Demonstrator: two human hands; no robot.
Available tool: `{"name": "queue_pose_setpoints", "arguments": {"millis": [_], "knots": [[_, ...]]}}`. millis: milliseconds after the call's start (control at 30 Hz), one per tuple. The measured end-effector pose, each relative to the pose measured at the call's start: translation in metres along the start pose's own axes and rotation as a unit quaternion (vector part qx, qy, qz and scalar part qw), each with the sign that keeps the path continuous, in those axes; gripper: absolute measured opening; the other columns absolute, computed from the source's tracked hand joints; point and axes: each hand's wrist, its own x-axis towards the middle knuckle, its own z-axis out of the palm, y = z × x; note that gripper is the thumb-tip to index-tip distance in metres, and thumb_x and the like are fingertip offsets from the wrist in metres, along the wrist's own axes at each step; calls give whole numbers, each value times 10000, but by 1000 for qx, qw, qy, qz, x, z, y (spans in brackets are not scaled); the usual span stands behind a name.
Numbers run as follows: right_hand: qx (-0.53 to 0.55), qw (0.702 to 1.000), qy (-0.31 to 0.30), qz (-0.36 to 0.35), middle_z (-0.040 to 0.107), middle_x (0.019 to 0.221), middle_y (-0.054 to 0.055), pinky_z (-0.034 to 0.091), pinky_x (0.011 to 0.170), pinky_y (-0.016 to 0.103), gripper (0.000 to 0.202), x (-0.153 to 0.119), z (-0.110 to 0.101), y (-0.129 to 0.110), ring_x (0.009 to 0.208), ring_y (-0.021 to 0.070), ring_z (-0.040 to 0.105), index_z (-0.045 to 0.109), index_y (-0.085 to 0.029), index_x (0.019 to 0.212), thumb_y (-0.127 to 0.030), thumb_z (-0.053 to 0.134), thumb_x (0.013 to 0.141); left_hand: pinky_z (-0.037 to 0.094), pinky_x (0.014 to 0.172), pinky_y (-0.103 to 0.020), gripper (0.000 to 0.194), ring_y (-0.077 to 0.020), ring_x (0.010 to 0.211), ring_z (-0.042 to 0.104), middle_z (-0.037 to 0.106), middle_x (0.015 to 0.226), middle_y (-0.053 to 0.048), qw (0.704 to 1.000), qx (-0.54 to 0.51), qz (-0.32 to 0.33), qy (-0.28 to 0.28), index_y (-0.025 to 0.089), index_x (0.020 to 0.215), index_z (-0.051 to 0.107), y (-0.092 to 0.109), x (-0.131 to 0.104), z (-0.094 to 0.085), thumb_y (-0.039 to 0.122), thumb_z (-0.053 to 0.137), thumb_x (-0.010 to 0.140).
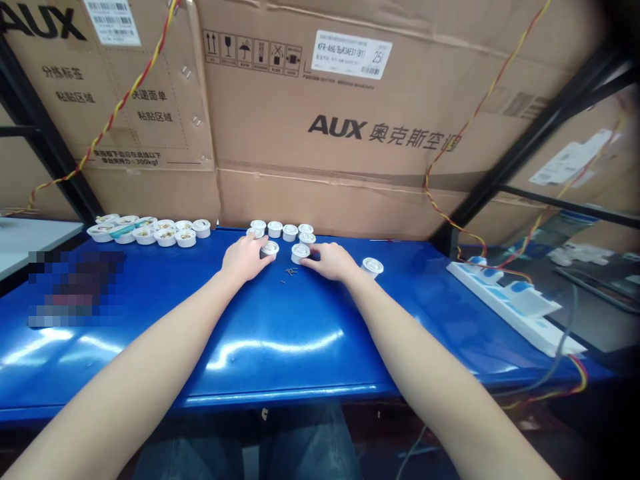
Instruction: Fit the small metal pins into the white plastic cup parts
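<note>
Gripping a small round white plastic cup [271,250] with left hand [243,258], thumb on near side, around frame centre. Grasping a matching white plastic cup [300,254] with right hand [330,260], just right of the first, leaving a narrow gap between. Not managing to tell lifted from resting for either cup.

Seeing small dark screw-like bits [291,271] lying loose on the glossy blue counter [280,340], just below the held cups. Spotting a cluster of similar white cups [289,233] just behind both hands, above centre. Also spotting a lone white cup [373,267] right of centre, beside right wrist. Noting two rows of filled white cups [186,239] at mid-left, with a teal strip [127,230] lying across some.

Seeing a white power strip [520,317] running along counter's right side, large brown printed cardboard boxes [320,157] filling upper frame, and a twisted red-and-yellow wire [135,88] crossing upper left.
</note>
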Motion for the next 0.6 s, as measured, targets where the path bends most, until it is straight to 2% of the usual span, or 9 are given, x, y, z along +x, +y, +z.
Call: {"name": "queue_pose_setpoints", "arguments": {"millis": [100,167,233,300,367,433,500,600], "knots": [[-1,999,5,33,729,825,84,455,712,326,346,1,-3,0,766,250,658,734,-222,776,-542,611,829,516,810,-394,377,-314,1007,643,659,1149,-113,1000,14,-10,19,238,1168,610,4,0,-6,370,601,815],[41,999,-2,21,723,770,61,459,696,310,344,1,-3,0,720,222,651,727,-208,733,-498,588,854,514,765,-391,203,-301,883,665,693,915,-91,999,18,-28,2,236,955,668,7,0,-9,364,578,825],[107,994,-17,-16,735,810,35,471,716,294,318,1,-1,-2,741,200,657,745,-208,809,-451,555,884,508,756,-401,242,-302,812,668,669,740,-85,999,20,-39,-28,227,732,667,9,0,-9,408,551,843],[156,986,-32,-48,746,943,20,483,792,291,283,1,2,-3,840,191,668,752,-228,971,-401,540,899,507,766,-404,323,-301,801,670,672,706,-89,998,14,-39,-48,226,663,672,9,-1,-7,447,533,853],[167,983,-41,-56,734,1055,26,476,881,310,313,3,5,-6,939,195,663,714,-250,1135,-365,538,903,513,782,-400,301,-296,832,673,709,777,-87,998,1,-26,-51,241,757,720,7,-1,-4,443,523,860],[152,986,-43,-50,726,1083,43,462,936,333,366,5,8,-8,991,204,654,665,-251,1236,-353,532,911,518,819,-395,288,-293,907,670,735,922,-85,999,-7,-3,-45,258,939,740,4,-1,0,435,527,860],[129,990,-41,-42,723,1087,51,451,962,342,394,10,11,-10,1020,211,647,633,-249,1284,-361,517,925,512,883,-397,351,-295,1009,650,720,1080,-91,999,-2,20,-45,248,1089,713,3,1,4,444,536,857],[92,995,-43,-26,700,1165,46,450,973,348,406,17,15,-12,1073,224,631,601,-285,1320,-381,493,941,481,967,-398,413,-292,1123,610,676,1210,-96,997,19,40,-59,225,1187,673,2,3,8,447,520,874]]}}
